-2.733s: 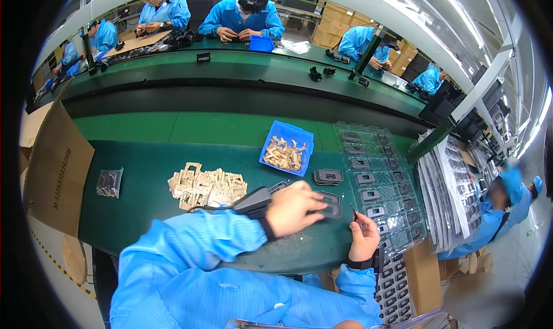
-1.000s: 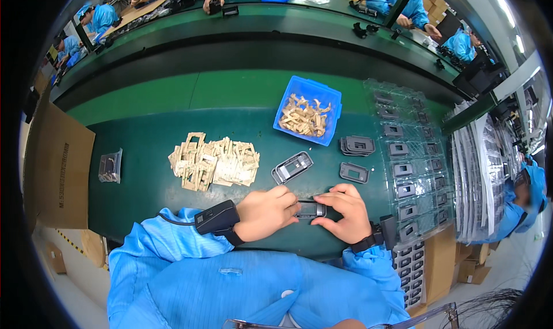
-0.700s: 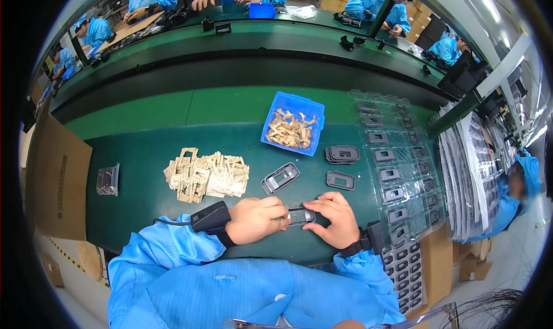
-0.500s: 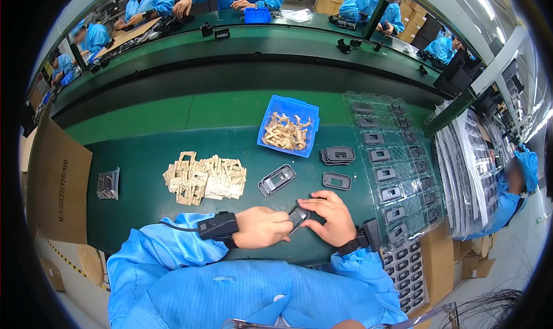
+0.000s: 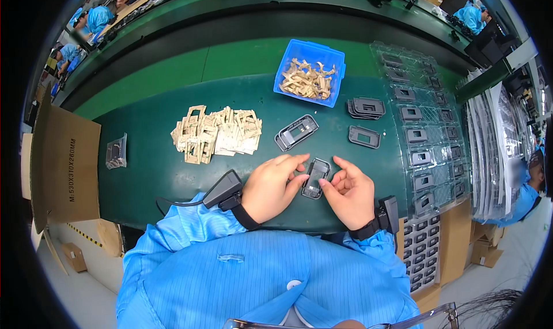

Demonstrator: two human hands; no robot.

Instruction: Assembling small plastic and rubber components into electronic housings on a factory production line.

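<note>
Two hands (image 5: 269, 188) (image 5: 350, 197), one housing (image 5: 316, 176) between; contact unclear

On the large brown cardboard box (image 5: 86, 156) at the left end of the green table (image 5: 150, 196), there is one line of dark print (image 5: 72, 170), made of capital letters and numbers. This line is turned on its side, so that it runs along the height of the box and is read from bottom to top. On the floor behind the box lies a warning tape (image 5: 86, 235) with yellow and black stripes. On the small dark grey case (image 5: 317, 176), some tiny pale marks appear near its lower end; they are too small to tell whether they are writing.
</note>
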